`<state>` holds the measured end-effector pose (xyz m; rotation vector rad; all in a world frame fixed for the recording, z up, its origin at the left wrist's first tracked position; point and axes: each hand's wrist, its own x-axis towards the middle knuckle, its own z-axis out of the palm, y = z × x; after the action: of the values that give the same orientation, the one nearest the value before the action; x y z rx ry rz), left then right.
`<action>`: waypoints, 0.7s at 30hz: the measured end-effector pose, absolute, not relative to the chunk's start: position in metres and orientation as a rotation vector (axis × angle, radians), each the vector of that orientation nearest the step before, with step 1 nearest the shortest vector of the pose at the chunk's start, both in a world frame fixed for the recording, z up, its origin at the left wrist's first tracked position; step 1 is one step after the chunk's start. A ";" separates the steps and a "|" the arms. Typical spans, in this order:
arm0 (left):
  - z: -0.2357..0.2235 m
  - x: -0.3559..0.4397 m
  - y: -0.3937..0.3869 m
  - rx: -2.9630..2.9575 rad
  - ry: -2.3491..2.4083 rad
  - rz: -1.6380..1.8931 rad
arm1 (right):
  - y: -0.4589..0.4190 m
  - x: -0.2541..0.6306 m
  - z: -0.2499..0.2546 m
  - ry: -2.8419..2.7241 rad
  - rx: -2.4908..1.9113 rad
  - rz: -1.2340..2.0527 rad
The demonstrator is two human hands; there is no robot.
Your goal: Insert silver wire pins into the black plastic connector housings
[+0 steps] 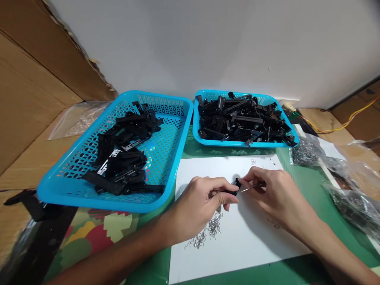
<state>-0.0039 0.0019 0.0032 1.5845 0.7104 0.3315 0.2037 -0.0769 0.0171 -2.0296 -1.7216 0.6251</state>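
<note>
Between the thumb and fingers of my left hand point(202, 206) is a small black plastic part point(234, 192), mostly covered by the fingers. My right hand point(271, 194) pinches a thin metal tool point(251, 187), its slim tip pointing at the black part; its fingertips also touch the part's far end. The exact kind of tool does not show. Both hands are above a white sheet point(237, 253). Below my left hand a pile of small bent metal wire pieces point(214, 226) lies on that sheet.
A blue basket point(170, 166) of black parts stands at the left. Another blue basket point(234, 143), heaped with black parts, is at the back against the white wall point(208, 43). Plastic bags of small metal pieces point(307, 150) lie at the right, near yellow and red wires point(341, 128).
</note>
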 end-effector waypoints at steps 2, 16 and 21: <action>0.003 -0.004 0.002 1.583 0.712 0.329 | -0.076 0.204 0.016 -1.689 -1.998 0.666; 0.002 -0.004 0.002 1.562 0.700 0.323 | -0.079 0.200 0.013 -1.668 -1.973 0.638; 0.005 -0.003 0.003 1.555 0.710 0.319 | -0.076 0.207 0.025 -1.665 -1.927 0.793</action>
<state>-0.0025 0.0027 0.0048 1.5551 0.7100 0.3193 0.2073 -0.0755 0.0251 -1.9271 -1.6647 0.7926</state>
